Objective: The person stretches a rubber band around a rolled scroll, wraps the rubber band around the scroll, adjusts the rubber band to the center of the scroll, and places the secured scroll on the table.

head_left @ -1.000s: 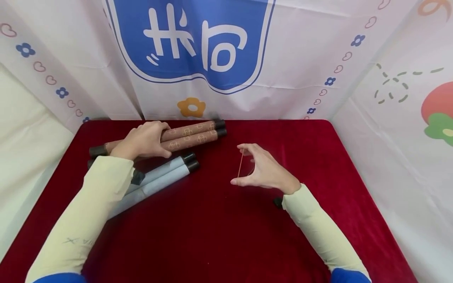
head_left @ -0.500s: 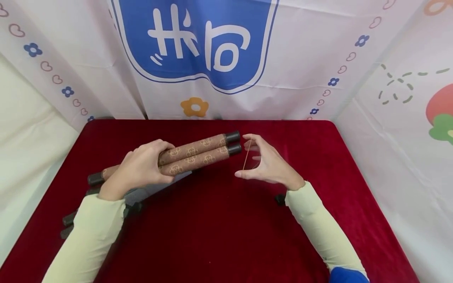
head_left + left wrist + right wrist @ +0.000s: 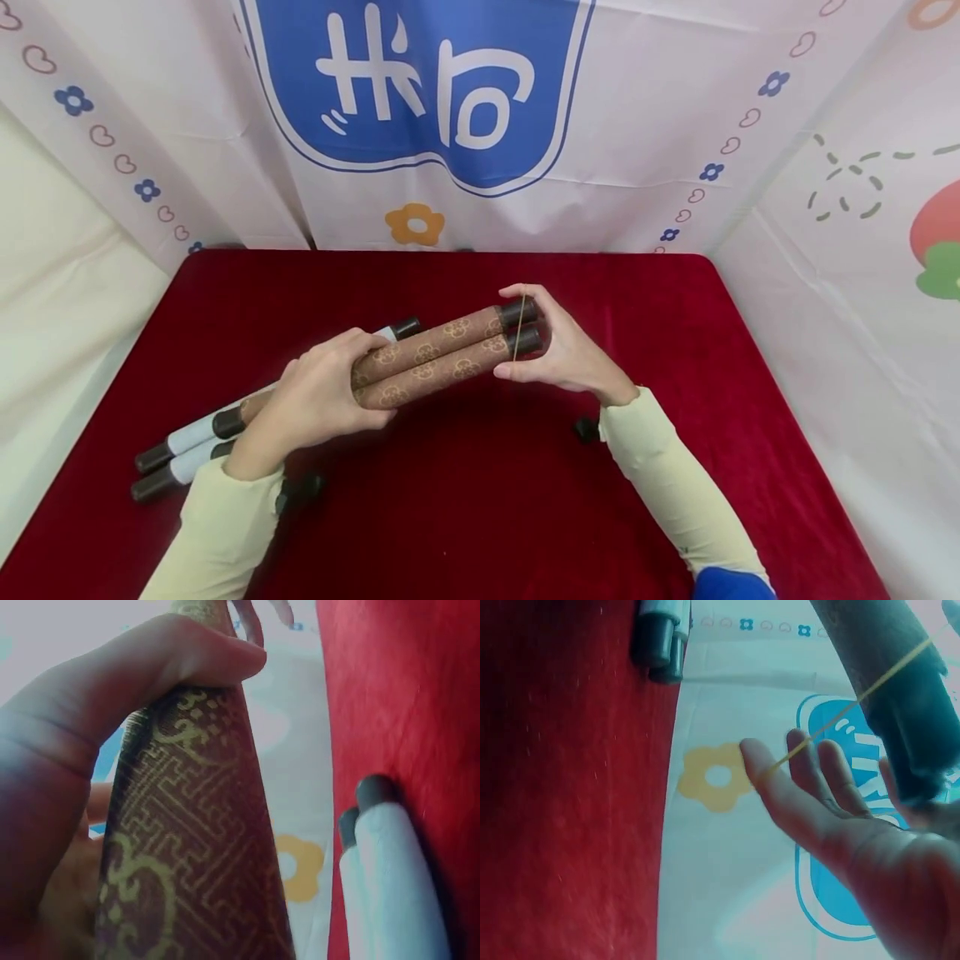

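Observation:
In the head view my left hand [image 3: 318, 392] grips a brown scroll with gold patterns [image 3: 431, 358], its paired rollers side by side and tipped in black. The scroll is tilted, its right end higher in the view. My right hand [image 3: 573, 346] is spread in a C shape with a thin rubber band [image 3: 519, 333] stretched between thumb and fingers. The scroll's black right ends lie within this span. In the right wrist view the rubber band [image 3: 810, 740] crosses in front of the scroll [image 3: 877, 652]. In the left wrist view my thumb lies across the patterned scroll [image 3: 202, 825].
A pale blue scroll [image 3: 191, 433] with black ends lies on the red-covered table [image 3: 480, 500], partly hidden behind my left hand and the brown scroll. A white printed cloth [image 3: 622, 167] hangs at the table's back edge; more cloth stands on both sides.
My left hand has lifted the brown scroll off the table and brought it right and toward me. Its right ends have entered the stretched rubber band on my right hand, which has moved little.

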Tool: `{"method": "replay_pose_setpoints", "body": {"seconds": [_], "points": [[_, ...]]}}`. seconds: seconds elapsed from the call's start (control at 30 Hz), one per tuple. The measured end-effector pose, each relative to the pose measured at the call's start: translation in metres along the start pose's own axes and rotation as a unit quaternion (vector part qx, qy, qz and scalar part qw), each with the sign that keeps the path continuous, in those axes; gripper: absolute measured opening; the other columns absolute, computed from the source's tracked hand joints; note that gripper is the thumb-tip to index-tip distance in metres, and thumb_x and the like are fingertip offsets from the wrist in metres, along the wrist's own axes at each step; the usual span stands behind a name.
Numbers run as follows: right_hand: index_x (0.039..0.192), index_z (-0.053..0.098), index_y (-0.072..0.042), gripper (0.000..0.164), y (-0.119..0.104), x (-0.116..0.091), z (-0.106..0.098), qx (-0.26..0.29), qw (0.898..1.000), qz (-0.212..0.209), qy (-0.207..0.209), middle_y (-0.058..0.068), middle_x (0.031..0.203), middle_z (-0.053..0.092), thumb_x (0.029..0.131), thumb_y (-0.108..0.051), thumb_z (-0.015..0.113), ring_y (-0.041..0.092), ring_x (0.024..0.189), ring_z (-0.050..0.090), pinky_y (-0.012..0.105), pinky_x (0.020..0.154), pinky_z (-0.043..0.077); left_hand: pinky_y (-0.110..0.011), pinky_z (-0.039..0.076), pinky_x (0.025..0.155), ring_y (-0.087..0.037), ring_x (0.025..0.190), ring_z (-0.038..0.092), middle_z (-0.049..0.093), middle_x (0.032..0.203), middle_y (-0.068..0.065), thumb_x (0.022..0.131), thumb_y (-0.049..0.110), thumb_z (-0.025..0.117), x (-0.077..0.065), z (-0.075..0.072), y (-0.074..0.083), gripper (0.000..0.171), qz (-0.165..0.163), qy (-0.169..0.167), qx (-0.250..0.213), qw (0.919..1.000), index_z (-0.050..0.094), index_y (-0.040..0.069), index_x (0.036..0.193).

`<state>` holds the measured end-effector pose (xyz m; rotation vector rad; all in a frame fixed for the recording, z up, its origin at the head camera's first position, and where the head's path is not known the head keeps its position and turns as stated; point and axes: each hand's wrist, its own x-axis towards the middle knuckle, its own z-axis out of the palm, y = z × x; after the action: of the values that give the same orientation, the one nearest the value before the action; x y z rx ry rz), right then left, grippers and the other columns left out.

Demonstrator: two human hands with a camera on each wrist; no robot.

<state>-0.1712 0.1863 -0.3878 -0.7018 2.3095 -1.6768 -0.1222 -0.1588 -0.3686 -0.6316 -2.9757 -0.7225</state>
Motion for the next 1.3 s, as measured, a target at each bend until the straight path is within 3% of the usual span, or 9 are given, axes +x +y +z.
{"method": "replay_pose_setpoints", "body": {"seconds": [0.27, 0.47, 0.63, 0.9, 1.3], "points": [[0.143, 0.050, -0.022, 0.075, 0.002, 0.000, 0.004, 0.010, 0.999, -0.001, 0.042, 0.011, 0.113, 0.057, 0.080, -0.016, 0.090, 0.026, 0.090, 0.061, 0.036, 0.075, 0.057, -0.036, 0.052, 0.067, -0.014, 0.083, 0.062, 0.066, 0.100, 0.003, 0.058, 0.038, 0.097, -0.003, 0.015, 0.012, 0.080, 0.032, 0.018, 0.011, 0.9993, 0.069, 0.012, 0.128], [0.139, 0.054, -0.021, 0.069, 0.003, -0.001, 0.003, 0.015, 0.999, 0.011, 0.041, 0.010, 0.117, 0.058, 0.080, -0.017, 0.091, 0.026, 0.096, 0.059, 0.035, 0.076, 0.056, -0.040, 0.056, 0.072, -0.016, 0.082, 0.063, 0.070, 0.100, -0.003, 0.057, 0.043, 0.097, -0.005, 0.023, 0.015, 0.087, 0.049, 0.017, 0.028, 0.9982, 0.070, 0.004, 0.130], [0.135, 0.058, -0.021, 0.064, 0.008, 0.000, 0.002, 0.039, 0.999, 0.025, 0.028, 0.009, 0.123, 0.058, 0.080, -0.015, 0.091, 0.026, 0.099, 0.058, 0.032, 0.074, 0.056, -0.046, 0.059, 0.077, -0.020, 0.086, 0.067, 0.072, 0.106, -0.005, 0.057, 0.043, 0.097, -0.005, 0.026, 0.016, 0.086, 0.050, 0.012, 0.029, 0.9983, 0.071, 0.004, 0.130], [0.134, 0.057, -0.004, 0.064, 0.018, 0.001, 0.000, 0.099, 0.994, 0.042, -0.001, 0.012, 0.121, 0.057, 0.079, -0.005, 0.090, 0.021, 0.095, 0.056, 0.029, 0.071, 0.057, -0.039, 0.055, 0.070, -0.013, 0.079, 0.058, 0.067, 0.099, -0.001, 0.057, 0.043, 0.098, -0.005, 0.030, 0.016, 0.085, 0.048, -0.004, 0.029, 0.9984, 0.072, 0.005, 0.128], [0.127, 0.054, -0.011, 0.055, 0.026, -0.003, 0.003, 0.218, 0.971, 0.099, -0.024, 0.009, 0.119, 0.054, 0.083, 0.010, 0.079, 0.018, 0.093, 0.060, 0.028, 0.074, 0.060, -0.043, 0.060, 0.078, -0.019, 0.092, 0.069, 0.073, 0.109, -0.005, 0.059, 0.044, 0.096, -0.006, 0.038, 0.018, 0.082, 0.059, -0.006, 0.039, 0.9975, 0.073, 0.003, 0.127]]}}
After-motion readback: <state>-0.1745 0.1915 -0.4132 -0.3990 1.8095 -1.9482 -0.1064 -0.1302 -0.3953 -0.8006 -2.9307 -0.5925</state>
